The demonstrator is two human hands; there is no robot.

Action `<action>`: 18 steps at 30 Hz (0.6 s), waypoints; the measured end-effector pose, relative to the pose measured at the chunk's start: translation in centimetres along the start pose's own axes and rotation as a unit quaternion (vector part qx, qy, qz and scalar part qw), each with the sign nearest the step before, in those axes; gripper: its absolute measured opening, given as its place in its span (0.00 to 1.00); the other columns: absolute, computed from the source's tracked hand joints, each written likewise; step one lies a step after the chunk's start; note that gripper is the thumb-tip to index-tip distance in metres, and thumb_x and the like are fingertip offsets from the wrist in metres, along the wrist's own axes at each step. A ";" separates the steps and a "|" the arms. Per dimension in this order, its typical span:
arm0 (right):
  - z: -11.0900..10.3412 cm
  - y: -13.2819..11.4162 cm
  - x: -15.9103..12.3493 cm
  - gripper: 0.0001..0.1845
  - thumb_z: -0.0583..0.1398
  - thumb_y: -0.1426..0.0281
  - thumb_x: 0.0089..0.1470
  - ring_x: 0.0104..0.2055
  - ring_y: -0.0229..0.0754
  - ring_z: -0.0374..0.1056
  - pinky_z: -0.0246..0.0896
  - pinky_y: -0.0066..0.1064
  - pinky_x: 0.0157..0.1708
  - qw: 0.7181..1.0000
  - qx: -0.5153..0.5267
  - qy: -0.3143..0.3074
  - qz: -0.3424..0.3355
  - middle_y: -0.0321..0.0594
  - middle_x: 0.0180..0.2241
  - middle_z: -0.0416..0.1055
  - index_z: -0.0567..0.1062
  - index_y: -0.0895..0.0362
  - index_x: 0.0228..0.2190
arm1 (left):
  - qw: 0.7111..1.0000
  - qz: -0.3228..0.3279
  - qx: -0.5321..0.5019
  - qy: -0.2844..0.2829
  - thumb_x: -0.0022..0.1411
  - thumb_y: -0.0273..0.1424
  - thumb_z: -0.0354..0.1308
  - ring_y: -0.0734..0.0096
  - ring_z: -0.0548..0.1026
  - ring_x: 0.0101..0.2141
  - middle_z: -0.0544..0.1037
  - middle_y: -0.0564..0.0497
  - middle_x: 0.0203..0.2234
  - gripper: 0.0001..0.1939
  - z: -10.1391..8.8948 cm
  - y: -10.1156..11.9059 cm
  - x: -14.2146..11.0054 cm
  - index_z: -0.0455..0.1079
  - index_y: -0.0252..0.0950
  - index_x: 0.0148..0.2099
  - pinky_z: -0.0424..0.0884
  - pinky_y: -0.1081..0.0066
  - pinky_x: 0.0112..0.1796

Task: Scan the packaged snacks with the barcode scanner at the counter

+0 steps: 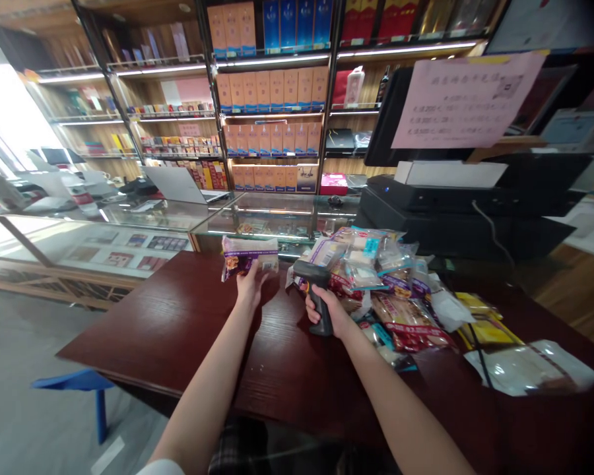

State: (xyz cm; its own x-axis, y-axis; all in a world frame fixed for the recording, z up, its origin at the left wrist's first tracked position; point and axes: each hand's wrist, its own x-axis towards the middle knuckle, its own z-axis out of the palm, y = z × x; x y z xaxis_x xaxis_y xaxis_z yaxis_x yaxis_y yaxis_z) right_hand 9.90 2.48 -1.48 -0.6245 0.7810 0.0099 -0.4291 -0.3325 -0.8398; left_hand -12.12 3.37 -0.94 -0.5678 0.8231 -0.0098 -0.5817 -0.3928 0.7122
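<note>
My left hand (250, 282) grips a clear snack packet with a purple print (247, 255), holding it up above the dark wooden table (178, 323). My right hand (327, 310) is wrapped round the grip of a black handheld barcode scanner (313, 285), whose head faces left towards the packet. The two hands are about a hand's width apart. Just right of the scanner lies a heap of packaged snacks (376, 270).
More packets (525, 369) and a black cable (480, 356) lie along the table's right side. A black till and printer (455, 204) stand behind the heap. Glass display counters (129, 231) and stocked shelves (272, 99) fill the back. A blue stool (79, 384) stands on the floor at the left.
</note>
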 end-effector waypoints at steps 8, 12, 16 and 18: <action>-0.2 0.1 0.0 0.23 0.68 0.52 0.50 0.13 0.29 0.52 0.48 0.24 0.13 1.000 -0.011 0.005 0.005 0.26 0.18 0.62 0.72 0.56 0.36 | 1.000 -0.007 -0.015 0.003 0.50 0.29 0.73 0.63 0.82 0.36 0.82 0.49 0.36 0.18 0.2 0.2 -0.2 0.74 0.36 0.43 0.77 0.55 0.46; 0.0 0.1 -0.1 0.23 0.68 0.51 0.49 0.13 0.29 0.52 0.48 0.24 0.13 1.000 -0.021 0.001 0.009 0.26 0.17 0.62 0.72 0.56 0.35 | 1.000 -0.016 -0.014 0.007 0.52 0.29 0.72 0.62 0.81 0.38 0.82 0.48 0.37 0.16 0.0 0.3 -0.1 0.74 0.36 0.44 0.77 0.51 0.48; 0.1 0.1 -0.2 0.23 0.68 0.52 0.50 0.13 0.29 0.53 0.49 0.24 0.14 1.000 -0.025 -0.002 0.012 0.26 0.18 0.63 0.72 0.56 0.35 | 1.000 -0.019 -0.018 -0.002 0.53 0.29 0.72 0.58 0.81 0.42 0.81 0.45 0.40 0.17 -0.1 0.1 0.0 0.73 0.36 0.44 0.76 0.48 0.50; 0.0 0.1 -0.1 0.22 0.68 0.52 0.50 0.13 0.29 0.52 0.49 0.24 0.13 1.000 -0.024 -0.007 0.010 0.26 0.17 0.62 0.71 0.56 0.35 | 1.000 -0.022 -0.022 -0.004 0.52 0.29 0.73 0.56 0.80 0.45 0.80 0.43 0.41 0.18 -0.2 -0.1 0.0 0.72 0.36 0.44 0.75 0.47 0.51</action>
State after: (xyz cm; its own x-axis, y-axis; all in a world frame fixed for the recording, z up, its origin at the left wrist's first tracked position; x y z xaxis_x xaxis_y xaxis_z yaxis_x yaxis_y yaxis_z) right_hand 9.92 2.34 -1.57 -0.6417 0.7670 0.0005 -0.3853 -0.3218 -0.8648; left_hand -12.17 3.38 -1.13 -0.5372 0.8428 -0.0341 -0.6304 -0.3743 0.6801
